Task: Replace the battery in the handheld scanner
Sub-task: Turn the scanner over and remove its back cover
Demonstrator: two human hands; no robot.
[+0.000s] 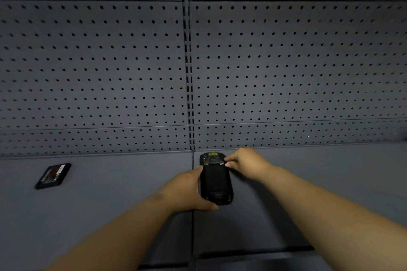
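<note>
Shop or stockroom shelving: grey metal shelf (88, 215), perforated pegboard back panels (99, 61), slotted upright (188, 50).

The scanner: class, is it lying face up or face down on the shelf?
Face down: the scanner shows its plain black back, no screen or keypad, with both hands on it.

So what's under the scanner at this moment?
The scanner lies back-up on the grey shelf, straddling the seam between panels. The left hand cups its side; the underside and anything beneath it are hidden.
</note>
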